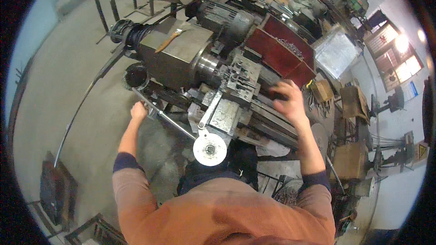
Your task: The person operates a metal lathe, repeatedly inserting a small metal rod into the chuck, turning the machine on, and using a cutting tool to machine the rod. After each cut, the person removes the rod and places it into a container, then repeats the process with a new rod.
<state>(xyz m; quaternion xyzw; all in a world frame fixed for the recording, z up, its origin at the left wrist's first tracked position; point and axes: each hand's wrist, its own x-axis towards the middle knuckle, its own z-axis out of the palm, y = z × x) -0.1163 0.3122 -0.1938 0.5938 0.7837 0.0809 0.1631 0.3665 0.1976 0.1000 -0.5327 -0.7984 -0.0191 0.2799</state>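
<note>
A small metal lathe stands in front of me, its grey headstock [170, 59] on the left and a shiny round chuck [208, 66] at its right end. My left hand [139, 110] is closed at the lathe's left front, beside a long metal rod [168, 119]; what its fingers grip is hidden. Over the bed rails [272, 117], to the right of the tool post [243, 78], hovers my right hand [290, 102]. Its fingers are curved and apart from the thumb, with nothing visible between them. A white round handwheel [210, 149] sits close to my body, below the cross slide [224, 117].
A wooden-handled brush [169, 41] lies on the headstock. Behind the bed is a red tray [284, 47] with metal pieces in it. An electric motor [227, 18] sits at the back. Cardboard boxes [347, 161] stand on the right, and a long bar [84, 104] juts out left.
</note>
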